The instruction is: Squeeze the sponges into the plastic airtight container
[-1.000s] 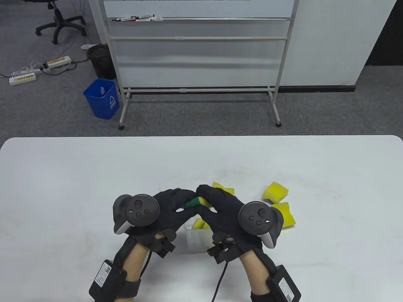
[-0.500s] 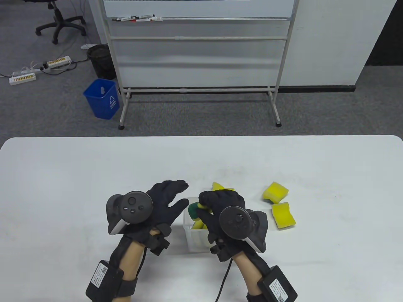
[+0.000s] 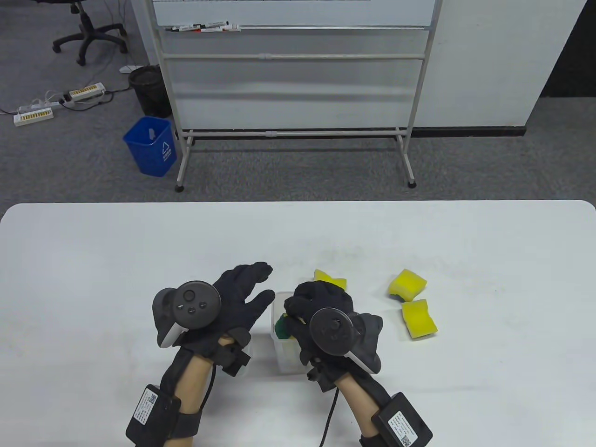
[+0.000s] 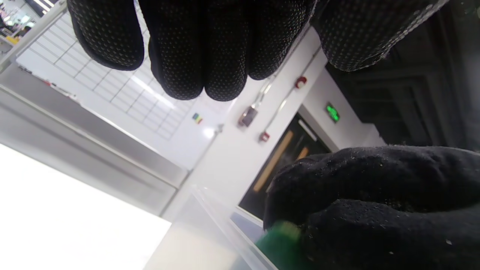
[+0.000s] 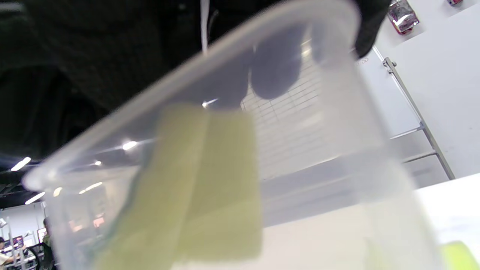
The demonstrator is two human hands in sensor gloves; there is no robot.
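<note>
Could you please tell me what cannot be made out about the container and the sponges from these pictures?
- How many sponges are already in the container: the right hand covers its opening in the table view; the right wrist view is blurred.
- How far in the green-backed sponge sits: only its tip shows.
- The sponge behind the right hand: partly hidden.
- Whether the left hand touches the container: its near side is hidden.
</note>
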